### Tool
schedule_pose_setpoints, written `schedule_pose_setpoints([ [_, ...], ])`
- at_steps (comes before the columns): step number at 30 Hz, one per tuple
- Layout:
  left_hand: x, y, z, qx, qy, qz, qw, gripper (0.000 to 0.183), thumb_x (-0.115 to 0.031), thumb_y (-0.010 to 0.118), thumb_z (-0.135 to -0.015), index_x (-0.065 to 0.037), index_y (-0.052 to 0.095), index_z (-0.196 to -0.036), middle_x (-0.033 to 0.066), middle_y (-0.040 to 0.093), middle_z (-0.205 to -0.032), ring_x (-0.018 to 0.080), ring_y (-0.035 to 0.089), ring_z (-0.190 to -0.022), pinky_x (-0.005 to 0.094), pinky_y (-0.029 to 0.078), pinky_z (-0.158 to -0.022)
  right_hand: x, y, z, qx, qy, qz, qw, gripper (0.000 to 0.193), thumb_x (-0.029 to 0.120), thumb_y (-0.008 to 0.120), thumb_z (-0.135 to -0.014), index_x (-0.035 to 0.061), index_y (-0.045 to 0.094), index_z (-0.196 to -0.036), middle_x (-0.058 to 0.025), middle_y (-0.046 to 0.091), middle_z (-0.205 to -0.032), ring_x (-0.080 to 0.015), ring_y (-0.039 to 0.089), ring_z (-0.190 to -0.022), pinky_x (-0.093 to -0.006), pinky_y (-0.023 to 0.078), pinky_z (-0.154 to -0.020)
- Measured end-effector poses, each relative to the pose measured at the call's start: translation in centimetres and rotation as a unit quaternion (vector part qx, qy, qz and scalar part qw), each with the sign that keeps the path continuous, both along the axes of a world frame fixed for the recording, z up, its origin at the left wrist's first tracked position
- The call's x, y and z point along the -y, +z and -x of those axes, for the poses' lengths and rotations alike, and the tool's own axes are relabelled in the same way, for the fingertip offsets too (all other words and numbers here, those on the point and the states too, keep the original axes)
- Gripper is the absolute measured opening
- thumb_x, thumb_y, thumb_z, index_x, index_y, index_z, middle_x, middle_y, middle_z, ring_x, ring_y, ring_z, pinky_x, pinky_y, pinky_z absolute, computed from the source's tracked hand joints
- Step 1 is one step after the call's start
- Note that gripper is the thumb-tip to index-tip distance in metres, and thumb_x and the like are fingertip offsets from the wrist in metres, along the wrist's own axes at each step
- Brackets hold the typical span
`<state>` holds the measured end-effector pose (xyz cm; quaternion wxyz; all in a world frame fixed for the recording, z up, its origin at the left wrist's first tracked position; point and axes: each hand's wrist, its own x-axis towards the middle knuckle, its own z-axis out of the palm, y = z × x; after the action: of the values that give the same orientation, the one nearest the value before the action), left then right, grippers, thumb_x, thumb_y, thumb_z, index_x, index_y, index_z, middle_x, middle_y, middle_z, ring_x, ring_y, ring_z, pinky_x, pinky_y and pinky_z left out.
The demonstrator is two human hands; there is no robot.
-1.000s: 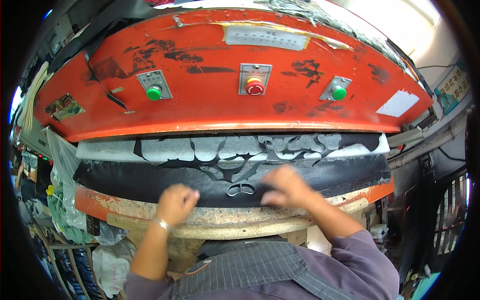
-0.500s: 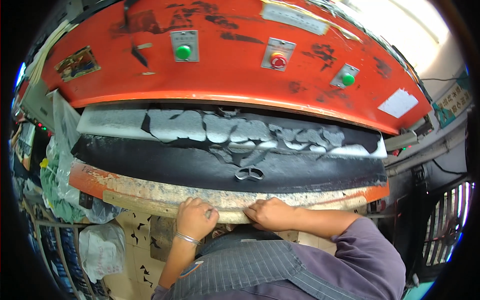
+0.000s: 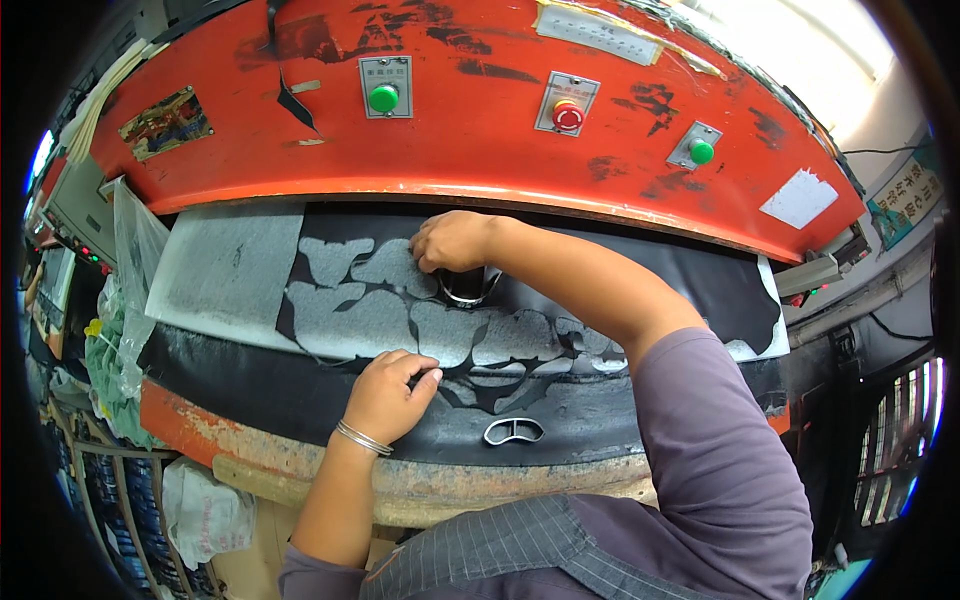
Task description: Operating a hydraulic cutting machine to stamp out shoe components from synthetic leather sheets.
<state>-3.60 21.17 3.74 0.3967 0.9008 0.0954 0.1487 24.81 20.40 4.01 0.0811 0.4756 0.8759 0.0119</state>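
Observation:
My right hand (image 3: pixel 455 240) reaches to the back of the work bed, fingers curled on the far left rim of a metal cutting die (image 3: pixel 468 290); its palm hides part of the die. The die stands on a black sheet (image 3: pixel 540 265) with several rounded holes cut through it. Lower down, my left hand (image 3: pixel 390 395) rests by the sheet's near edge, thumb and forefinger slightly apart, with nothing visible between them. A smaller curved metal die (image 3: pixel 513 431) lies closer to me on a black mat (image 3: pixel 400 440).
A pale cutting board (image 3: pixel 225 270) lies beneath the sheet. Above the bed hangs a red machine front (image 3: pixel 470 140) with green buttons (image 3: pixel 383 98) and a red button (image 3: pixel 568 116). A worn wooden edge (image 3: pixel 300 485) runs along my side. Plastic bags (image 3: pixel 205 505) hang at left.
The bed with its board, sheet and small die has come out toward me. Both hands have left the front edge: the right went far back onto the larger die, the left forward to the sheet.

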Motion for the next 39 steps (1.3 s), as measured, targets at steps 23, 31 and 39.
schedule_pose_setpoints([
  [23, 1.9, -7.7, -12.1, 0.048, -0.005, -0.101, 0.994, 0.076, -0.012, 0.054, -0.082, 0.003, 0.018, -0.146, 0.0060, 0.057, -0.133, 0.0225, 0.057, -0.111, 0.0442, 0.018, -0.114, 24.3, -4.2, 2.7, -0.273, -0.571, -0.228, 0.740, 0.057, 0.029, 0.072, -0.081, 0.0073, 0.053, -0.130, -0.0189, 0.060, -0.120, -0.0316, 0.055, -0.113, -0.0410, 0.037, -0.101],
  [31, 1.6, -7.6, -12.2, 0.028, -0.015, -0.013, 0.999, 0.073, -0.010, 0.054, -0.081, 0.006, 0.022, -0.144, 0.0112, 0.059, -0.129, 0.0228, 0.056, -0.116, 0.0425, 0.020, -0.114, 24.7, -5.9, 1.7, -0.264, -0.528, -0.229, 0.774, 0.061, 0.026, 0.074, -0.076, 0.0063, 0.053, -0.130, -0.0182, 0.058, -0.122, -0.0350, 0.051, -0.114, -0.0418, 0.035, -0.101],
  [39, 2.0, -7.0, -11.8, 0.029, 0.009, -0.058, 0.998, 0.077, -0.013, 0.057, -0.078, 0.007, 0.021, -0.144, 0.0104, 0.061, -0.125, 0.0223, 0.060, -0.105, 0.0410, 0.022, -0.114, 24.5, -5.8, 2.1, -0.248, -0.517, -0.270, 0.773, 0.064, 0.029, 0.076, -0.073, 0.0050, 0.054, -0.128, -0.0184, 0.058, -0.121, -0.0345, 0.052, -0.113, -0.0431, 0.038, -0.100],
])
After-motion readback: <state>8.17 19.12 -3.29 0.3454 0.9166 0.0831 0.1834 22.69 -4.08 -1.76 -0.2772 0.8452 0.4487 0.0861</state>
